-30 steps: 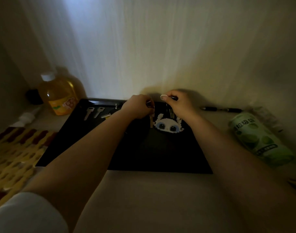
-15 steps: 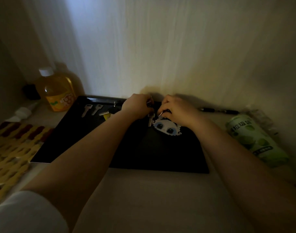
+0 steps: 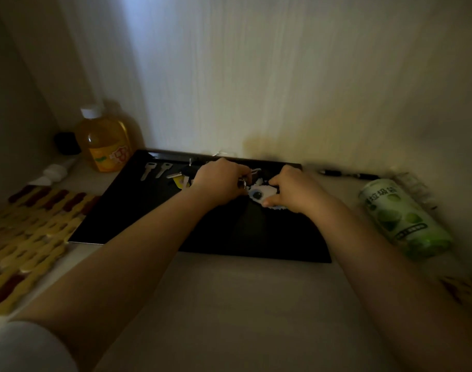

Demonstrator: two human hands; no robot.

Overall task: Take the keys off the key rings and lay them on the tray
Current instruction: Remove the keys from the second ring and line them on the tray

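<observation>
Tray (image 3: pixel 138 226): on the table (image 3: pixel 229 304), its far edge against the wall (image 3: pixel 256 76).
Two keys (image 3: pixel 155 170): side by side on the tray near its far left corner.
Third key (image 3: pixel 174 175): on the tray, just right of the pair.
Tag (image 3: pixel 180 181): on the tray, touching the third key's near side.
Left hand (image 3: pixel 218 181) and right hand (image 3: pixel 296 190): over the tray's far edge, right of the tag; charm (image 3: pixel 259 193) on the tray between them.
Bottle (image 3: pixel 106 140): upright on the table, off the tray's far left corner.
Mat (image 3: pixel 28 237): on the table, left of the tray.
Pen (image 3: pixel 347 175): by the wall, right of the tray.
Pack (image 3: pixel 404 221): lying on the table, right of the tray, nearer than the pen.
</observation>
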